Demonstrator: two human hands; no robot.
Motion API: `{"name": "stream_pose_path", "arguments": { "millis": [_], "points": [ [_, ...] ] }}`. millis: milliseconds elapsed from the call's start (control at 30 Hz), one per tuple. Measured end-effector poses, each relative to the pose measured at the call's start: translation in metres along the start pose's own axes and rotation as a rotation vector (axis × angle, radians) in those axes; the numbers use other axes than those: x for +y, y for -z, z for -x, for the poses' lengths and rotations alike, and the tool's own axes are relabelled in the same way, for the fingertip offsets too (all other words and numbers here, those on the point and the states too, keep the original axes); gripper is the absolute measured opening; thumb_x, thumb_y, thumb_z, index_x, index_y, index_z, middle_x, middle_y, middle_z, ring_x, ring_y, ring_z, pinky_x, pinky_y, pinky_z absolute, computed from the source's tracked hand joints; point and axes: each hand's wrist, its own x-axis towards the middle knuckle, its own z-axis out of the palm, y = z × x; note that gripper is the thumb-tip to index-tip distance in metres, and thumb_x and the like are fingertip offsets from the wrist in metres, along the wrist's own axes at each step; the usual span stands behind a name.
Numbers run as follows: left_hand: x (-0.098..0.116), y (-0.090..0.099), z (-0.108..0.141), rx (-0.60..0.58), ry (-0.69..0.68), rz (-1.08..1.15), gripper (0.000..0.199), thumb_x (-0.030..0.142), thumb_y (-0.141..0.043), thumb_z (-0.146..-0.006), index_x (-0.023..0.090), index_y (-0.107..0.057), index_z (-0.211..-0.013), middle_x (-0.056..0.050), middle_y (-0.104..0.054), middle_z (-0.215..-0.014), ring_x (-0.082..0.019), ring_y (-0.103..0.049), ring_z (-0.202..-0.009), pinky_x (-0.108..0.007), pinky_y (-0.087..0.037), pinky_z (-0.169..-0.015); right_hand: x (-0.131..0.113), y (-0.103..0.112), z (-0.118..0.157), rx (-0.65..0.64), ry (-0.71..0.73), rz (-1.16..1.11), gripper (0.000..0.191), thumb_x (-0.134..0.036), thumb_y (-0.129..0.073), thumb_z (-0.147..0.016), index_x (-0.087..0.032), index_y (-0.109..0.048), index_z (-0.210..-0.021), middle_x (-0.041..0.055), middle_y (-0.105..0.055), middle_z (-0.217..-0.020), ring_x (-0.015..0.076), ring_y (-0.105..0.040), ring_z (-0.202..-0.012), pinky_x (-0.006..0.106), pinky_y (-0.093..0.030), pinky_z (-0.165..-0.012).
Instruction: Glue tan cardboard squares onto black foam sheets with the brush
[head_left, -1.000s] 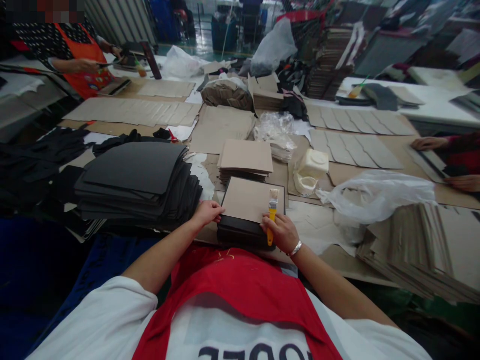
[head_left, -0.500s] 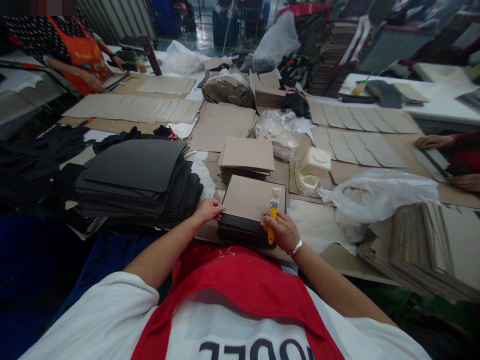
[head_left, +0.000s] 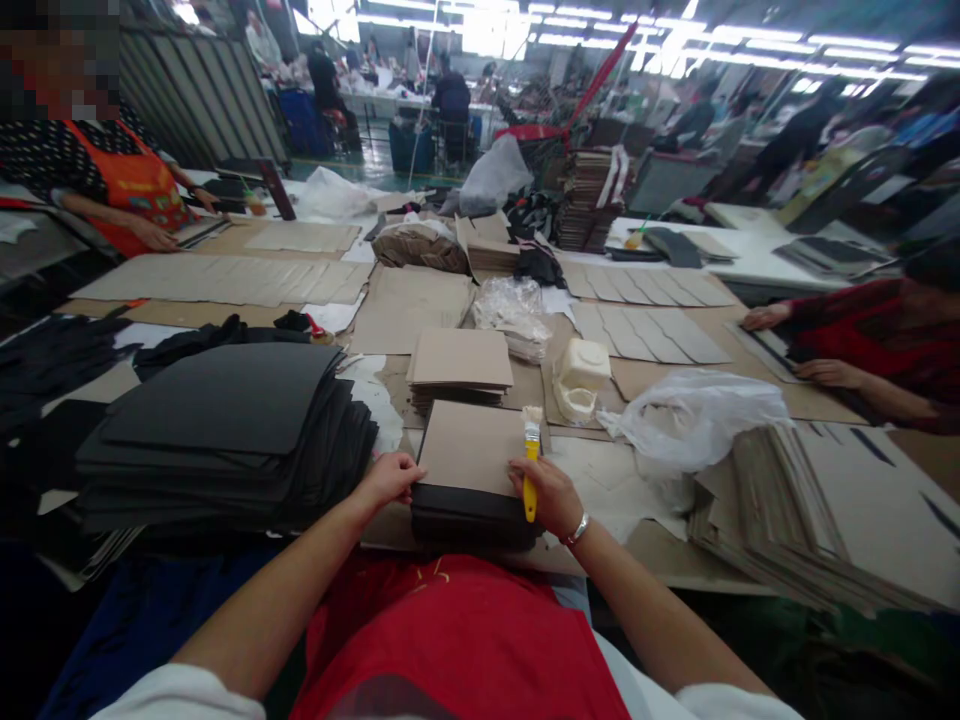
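Note:
A tan cardboard sheet point(head_left: 472, 445) lies on a stack of black sheets point(head_left: 469, 512) right in front of me. My left hand point(head_left: 391, 480) is closed in a pinch at the sheet's left edge. On the opposite edge rests my right hand point(head_left: 556, 493), its fingertips touching the cardboard. That same hand grips a paintbrush point(head_left: 531, 485) with a yellow handle, held bristles up. The bristles look pale and coated. Just beyond the sheet sits a pile of similar tan cardboard pieces point(head_left: 461, 358).
A tall pile of dark grey sheets point(head_left: 217, 400) stands at left. A cut-open white jug point(head_left: 587, 362) and a clear plastic bag point(head_left: 697, 410) lie at right, near stacked cardboard point(head_left: 840, 500). Co-workers sit at both sides, one in an orange apron point(head_left: 139, 185).
My view has tilted up, so the table appears lower and further left. Both hands keep their places at the cardboard sheet's edges, and the brush stays in my right hand.

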Motion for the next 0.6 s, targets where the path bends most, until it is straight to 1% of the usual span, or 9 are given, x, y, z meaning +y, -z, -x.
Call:
{"name": "stream_pose_path", "arguments": {
  "millis": [67,167,267,400,467,533,600],
  "points": [
    [-0.001,-0.001,0.001,0.002,-0.009,0.007,0.030,0.034,-0.067,-0.070,0.017,-0.045,-0.059,0.008,-0.044,-0.038,-0.007,-0.046,-0.034,-0.019,-0.044,-0.040,0.000,-0.001,-0.006,0.021,-0.033,0.017,0.016,-0.023,-0.052,-0.087,-0.020,-0.062,-0.099,0.0070,-0.069,-0.086,0.0188,-0.064,-0.081,0.030,-0.053,-0.074],
    [-0.003,-0.003,0.002,0.014,-0.022,0.016,0.032,0.038,-0.068,-0.068,0.017,-0.046,-0.058,0.009,-0.043,-0.039,-0.007,-0.045,-0.034,-0.019,-0.044,-0.039,0.000,-0.005,-0.014,0.026,-0.068,0.035,0.019,-0.023,-0.051,-0.087,-0.021,-0.062,-0.103,0.0071,-0.069,-0.087,0.0202,-0.063,-0.082,0.033,-0.053,-0.076],
    [-0.004,-0.004,0.000,0.025,-0.035,0.024,0.032,0.039,-0.068,-0.067,0.017,-0.046,-0.058,0.009,-0.043,-0.040,-0.007,-0.045,-0.034,-0.019,-0.043,-0.038,-0.002,-0.013,-0.022,-0.007,-0.057,0.022,0.021,-0.023,-0.052,-0.087,-0.022,-0.060,-0.107,0.0081,-0.069,-0.096,0.0210,-0.063,-0.089,0.035,-0.052,-0.081],
    [-0.003,-0.004,-0.005,0.026,-0.009,-0.022,0.030,0.035,-0.065,-0.070,0.018,-0.045,-0.056,0.009,-0.044,-0.040,-0.008,-0.045,-0.033,-0.019,-0.040,-0.036,-0.009,-0.031,-0.044,-0.103,-0.010,0.008,0.021,-0.020,-0.051,-0.087,-0.021,-0.058,-0.106,0.0088,-0.066,-0.111,0.0208,-0.061,-0.100,0.035,-0.049,-0.089],
    [-0.003,-0.003,-0.007,0.028,0.007,-0.049,0.029,0.034,-0.064,-0.071,0.018,-0.045,-0.056,0.008,-0.044,-0.041,-0.008,-0.045,-0.033,-0.018,-0.037,-0.035,-0.012,-0.039,-0.059,-0.169,0.013,0.034,0.023,-0.018,-0.052,-0.086,-0.020,-0.058,-0.108,0.0100,-0.063,-0.118,0.0225,-0.058,-0.107,0.036,-0.047,-0.092],
    [-0.004,-0.002,-0.010,0.030,0.019,-0.067,0.029,0.035,-0.063,-0.072,0.018,-0.045,-0.056,0.008,-0.045,-0.041,-0.008,-0.046,-0.033,-0.018,-0.035,-0.033,-0.012,-0.044,-0.071,-0.244,0.021,0.070,0.026,-0.016,-0.054,-0.084,-0.019,-0.057,-0.110,0.0111,-0.061,-0.123,0.0249,-0.055,-0.113,0.039,-0.046,-0.093],
    [-0.007,-0.002,-0.012,0.040,0.019,-0.061,0.030,0.036,-0.062,-0.072,0.018,-0.045,-0.056,0.008,-0.043,-0.043,-0.008,-0.046,-0.034,-0.018,-0.036,-0.033,-0.010,-0.045,-0.075,-0.306,0.018,0.090,0.027,-0.015,-0.055,-0.083,-0.020,-0.057,-0.109,0.0112,-0.060,-0.124,0.0264,-0.053,-0.115,0.042,-0.043,-0.096]
  ]
}}
